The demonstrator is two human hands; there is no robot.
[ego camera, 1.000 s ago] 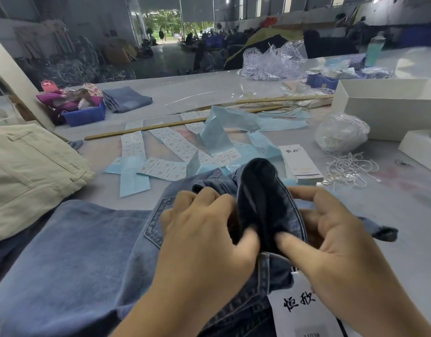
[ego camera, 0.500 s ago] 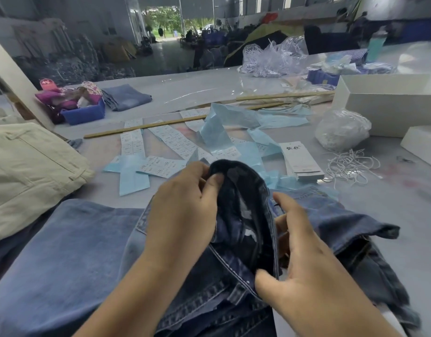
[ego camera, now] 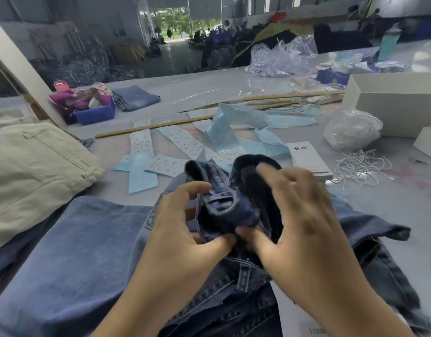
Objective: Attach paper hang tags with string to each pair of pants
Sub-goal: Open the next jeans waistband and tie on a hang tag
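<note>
Pants: blue denim, waistband bunched dark, gripped by both hands.

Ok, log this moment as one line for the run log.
left hand: grips jeans waistband | right hand: fingers inside waistband | hang tag: under jeans, near edge | strings: untouched

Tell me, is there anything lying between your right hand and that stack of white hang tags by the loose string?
Only the jeans. The right hand is wrapped in the bunched dark waistband, which the left hand also grips. Beyond it, the hang tag stack and loose string lie on open table, with nothing else visible in between.
</note>
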